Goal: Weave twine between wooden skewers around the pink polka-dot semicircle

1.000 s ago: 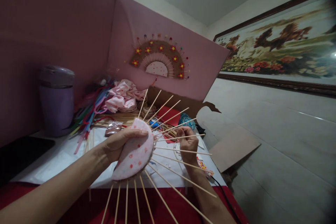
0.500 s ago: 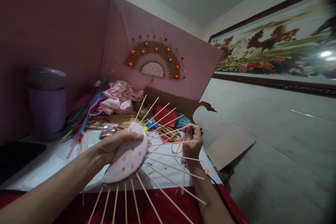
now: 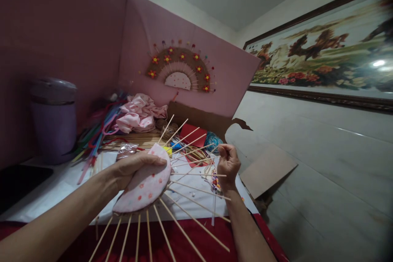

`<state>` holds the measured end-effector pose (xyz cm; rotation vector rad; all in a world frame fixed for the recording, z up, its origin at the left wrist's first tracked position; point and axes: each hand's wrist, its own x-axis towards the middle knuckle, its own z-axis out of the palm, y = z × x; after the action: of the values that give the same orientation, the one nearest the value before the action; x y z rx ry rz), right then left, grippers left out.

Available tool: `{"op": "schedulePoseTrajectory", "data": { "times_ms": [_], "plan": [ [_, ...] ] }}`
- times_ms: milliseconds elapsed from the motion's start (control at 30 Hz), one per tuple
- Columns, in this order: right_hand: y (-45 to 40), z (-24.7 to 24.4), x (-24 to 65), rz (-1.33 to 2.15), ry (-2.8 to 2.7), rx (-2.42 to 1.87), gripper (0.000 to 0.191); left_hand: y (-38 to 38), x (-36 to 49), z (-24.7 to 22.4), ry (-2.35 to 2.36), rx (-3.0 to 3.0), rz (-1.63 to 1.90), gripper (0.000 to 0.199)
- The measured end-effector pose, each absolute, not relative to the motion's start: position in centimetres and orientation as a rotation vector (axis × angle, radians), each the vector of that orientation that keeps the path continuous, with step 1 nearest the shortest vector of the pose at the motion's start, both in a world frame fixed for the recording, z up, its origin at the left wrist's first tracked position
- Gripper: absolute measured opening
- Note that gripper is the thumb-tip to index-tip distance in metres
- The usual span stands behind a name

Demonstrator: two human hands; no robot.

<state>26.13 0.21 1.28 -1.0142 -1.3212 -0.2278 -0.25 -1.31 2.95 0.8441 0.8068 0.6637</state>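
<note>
A half-round piece (image 3: 145,184) covered in white cloth with small red and pink prints is tilted in front of me, above the table. Thin wooden sticks (image 3: 187,186) fan out from its curved edge. My left hand (image 3: 133,168) grips the half-round, thumb on top and the other fingers hidden beneath. On the right, my right hand (image 3: 229,161) is raised by the tips of the upper sticks. Its thumb and forefinger are pinched together, apart from the nearest tip; whatever lies between them is too small to see.
A finished fan-shaped piece with red flowers (image 3: 181,59) hangs on the pink board (image 3: 221,65). Pink cloth (image 3: 138,114), pipe cleaners (image 3: 102,131), blue yarn (image 3: 212,140) and red card (image 3: 192,135) lie at the back. A lilac bin (image 3: 54,127) stands left.
The half-round with its sticks has swung slightly left and down in my left hand. My right hand has come off the stick tip it was at and moved slightly right.
</note>
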Motion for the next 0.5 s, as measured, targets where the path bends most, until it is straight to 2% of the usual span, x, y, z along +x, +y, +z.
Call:
{"op": "schedulePoseTrajectory", "data": {
  "times_ms": [167,300,500],
  "plan": [
    [0.2,1.4,26.1,-0.147,-1.307,-0.995,0.015,-1.6,-0.2,2.9,0.783,0.859,0.605,0.016],
    [0.9,1.0,26.0,0.086,-1.283,-0.975,0.019,-1.6,-0.1,2.6,0.718,0.881,0.568,0.018],
    [1.5,-0.7,23.7,0.452,-1.456,-0.987,0.017,-2.4,0.8,2.8,0.656,0.871,0.709,0.017]
  ]
}}
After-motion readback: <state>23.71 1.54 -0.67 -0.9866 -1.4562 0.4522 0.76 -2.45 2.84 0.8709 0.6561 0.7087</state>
